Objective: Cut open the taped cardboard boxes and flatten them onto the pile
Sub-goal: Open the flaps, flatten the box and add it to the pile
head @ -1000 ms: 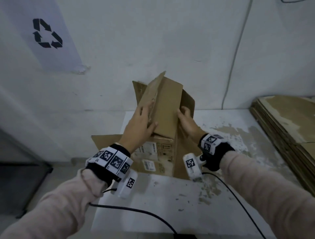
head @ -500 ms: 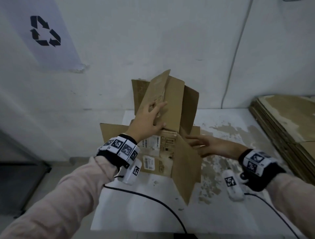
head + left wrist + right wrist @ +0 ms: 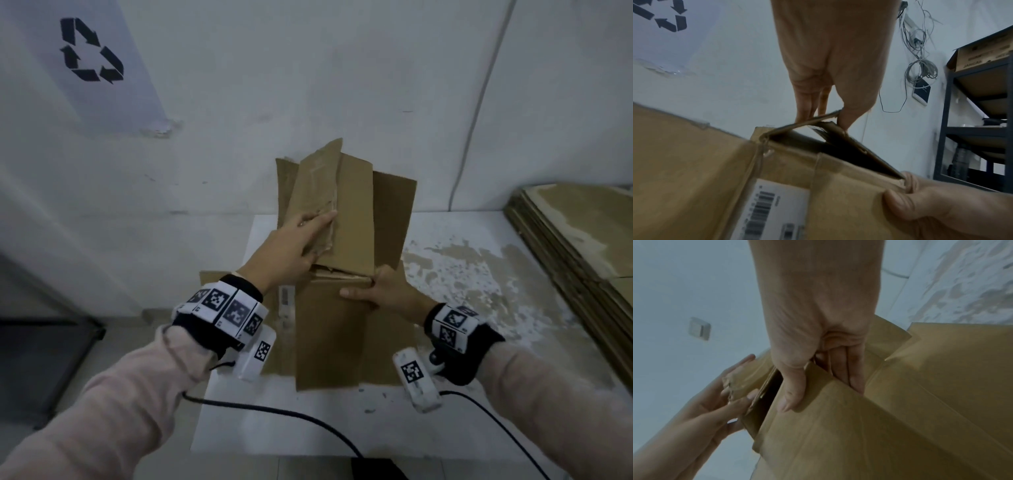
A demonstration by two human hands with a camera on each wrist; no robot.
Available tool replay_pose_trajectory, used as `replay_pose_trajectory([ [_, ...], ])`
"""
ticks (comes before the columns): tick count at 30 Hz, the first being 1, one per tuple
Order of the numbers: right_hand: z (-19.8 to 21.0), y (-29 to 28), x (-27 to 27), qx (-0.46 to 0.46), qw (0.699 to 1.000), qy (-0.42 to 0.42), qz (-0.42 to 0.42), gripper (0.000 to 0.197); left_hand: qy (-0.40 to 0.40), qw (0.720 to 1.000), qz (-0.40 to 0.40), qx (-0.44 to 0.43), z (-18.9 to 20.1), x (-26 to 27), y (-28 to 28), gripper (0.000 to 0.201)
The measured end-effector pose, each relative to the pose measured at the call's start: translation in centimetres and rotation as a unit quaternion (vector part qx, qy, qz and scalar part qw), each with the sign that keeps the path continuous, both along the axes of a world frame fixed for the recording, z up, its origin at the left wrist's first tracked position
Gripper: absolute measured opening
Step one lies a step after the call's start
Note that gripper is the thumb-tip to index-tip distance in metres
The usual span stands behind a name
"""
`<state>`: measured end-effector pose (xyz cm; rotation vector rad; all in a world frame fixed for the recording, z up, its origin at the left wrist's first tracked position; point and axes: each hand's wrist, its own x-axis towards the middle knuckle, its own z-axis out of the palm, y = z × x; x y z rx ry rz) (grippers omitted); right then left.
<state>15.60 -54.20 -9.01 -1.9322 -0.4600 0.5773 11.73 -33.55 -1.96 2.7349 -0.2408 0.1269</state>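
Note:
A brown cardboard box (image 3: 329, 335), half collapsed, stands on the white table (image 3: 308, 421) with its flaps up against the wall. My left hand (image 3: 308, 233) holds a raised upper flap (image 3: 318, 185); in the left wrist view the flap's edge sits pinched between the fingers (image 3: 807, 110) and the thumb. My right hand (image 3: 366, 291) grips the top edge of the front panel, thumb (image 3: 793, 394) on the outside and fingers tucked inside the fold. A barcode label (image 3: 764, 207) shows on the box's side. No cutting tool is in view.
A pile of flattened cardboard (image 3: 582, 246) lies at the table's right end. The wall with a recycling sign (image 3: 90, 51) is right behind the box. The table's paint is worn on the right (image 3: 479, 274). A dark metal shelf (image 3: 972, 129) shows in the left wrist view.
My right hand swung out to the box's right side, then came back and took hold of the front panel's top edge. The box has folded flatter toward me. My left hand stayed on the upper flap.

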Motion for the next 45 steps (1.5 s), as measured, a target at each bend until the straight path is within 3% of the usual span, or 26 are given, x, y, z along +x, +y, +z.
replay_pose_trajectory([
  [3,-0.8,-1.2,-0.7,-0.060,0.997,0.051,0.003,0.027,0.051,0.998,0.007,-0.047,-2.5,-0.2,-0.3,0.067],
  [5,-1.7,-2.4,-0.7,-0.076,0.987,0.139,-0.006,0.035,0.081,0.989,0.046,-0.114,-4.6,-0.3,0.4,0.072],
  [7,-2.3,-3.7,-0.6,-0.031,0.970,0.239,-0.043,0.049,0.097,0.976,0.094,-0.172,-6.2,-0.5,1.5,0.080],
  [9,-2.7,-4.8,0.4,0.009,0.956,0.276,-0.102,0.069,0.130,0.964,0.132,-0.192,-7.9,-0.4,2.8,0.082],
  [11,-2.5,-5.3,1.7,-0.002,0.959,0.251,-0.132,0.078,0.201,0.953,0.169,-0.151,-9.7,-0.1,4.0,0.081],
  [14,-2.4,-5.5,4.5,-0.071,0.970,0.132,-0.192,0.080,0.282,0.937,0.199,-0.057,-12.0,0.6,5.1,0.076],
  [17,-2.0,-4.9,7.4,-0.205,0.960,-0.018,-0.190,0.075,0.285,0.926,0.245,0.042,-12.9,1.5,5.3,0.062],
  [20,-2.8,-2.5,9.6,-0.242,0.953,-0.129,-0.126,0.068,0.247,0.943,0.194,0.113,-13.6,3.4,5.0,0.069],
  [23,-6.6,0.6,10.4,-0.335,0.938,-0.086,-0.015,0.068,0.233,0.962,0.109,0.091,-15.2,5.5,3.2,0.068],
  [26,-12.1,1.7,10.0,-0.428,0.902,-0.018,0.062,0.071,0.327,0.937,0.072,0.103,-18.5,6.0,1.0,0.071],
  [29,-15.3,1.3,10.5,-0.453,0.888,-0.041,0.066,0.067,0.336,0.934,0.071,0.101,-21.5,6.0,0.8,0.080],
  [32,-15.7,1.3,13.1,-0.443,0.891,-0.077,0.068,0.063,0.302,0.949,0.069,0.058,-22.5,7.3,1.3,0.098],
  [38,-16.8,1.7,17.7,-0.448,0.880,-0.139,0.075,0.064,0.286,0.953,0.096,0.036,-23.2,11.1,1.1,0.083],
  [40,-17.1,1.9,17.4,-0.445,0.880,-0.148,0.076,0.066,0.275,0.956,0.096,0.035,-23.4,11.2,1.2,0.084],
  [43,-16.9,2.6,14.2,-0.406,0.888,-0.169,0.131,0.077,0.277,0.953,0.109,0.053,-23.5,11.0,1.1,0.064],
  [45,-17.0,2.8,10.4,-0.405,0.869,-0.207,0.194,0.076,0.280,0.951,0.118,0.062,-23.2,11.0,0.8,0.061],
])
